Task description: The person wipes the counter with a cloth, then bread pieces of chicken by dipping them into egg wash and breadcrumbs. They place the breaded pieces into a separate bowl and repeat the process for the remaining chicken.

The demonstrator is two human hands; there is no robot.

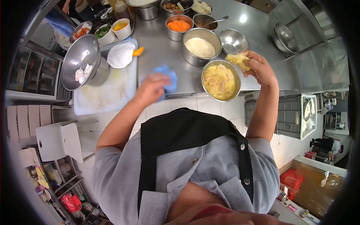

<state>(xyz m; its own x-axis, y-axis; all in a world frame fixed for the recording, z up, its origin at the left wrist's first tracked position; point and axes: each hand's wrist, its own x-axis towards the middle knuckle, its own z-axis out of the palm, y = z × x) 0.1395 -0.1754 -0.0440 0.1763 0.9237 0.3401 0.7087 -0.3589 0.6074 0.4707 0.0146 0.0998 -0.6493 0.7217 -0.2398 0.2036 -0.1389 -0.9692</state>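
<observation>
My left hand (153,89), smeared by motion, is closed on a blue cloth (165,78) at the counter's front edge, right of the white cutting board (105,98). My right hand (261,68) pinches a piece of food with a wet yellow coating (237,59). Just below and left of that hand, a metal bowl (238,92) holds several pale pieces in yellow, egg-like liquid (219,80). Behind it stands a metal pot (190,57) of pale crumb-like powder (200,47). An apparently bare metal bowl (233,40) sits beside the pot.
A large metal bowl (80,56) with eggshells (83,74) rests on the cutting board, near a white cloth (121,54). Orange slices (179,26) fill one container, and a spoon (217,21) leans in another. A grey crate (273,116) stands at the right.
</observation>
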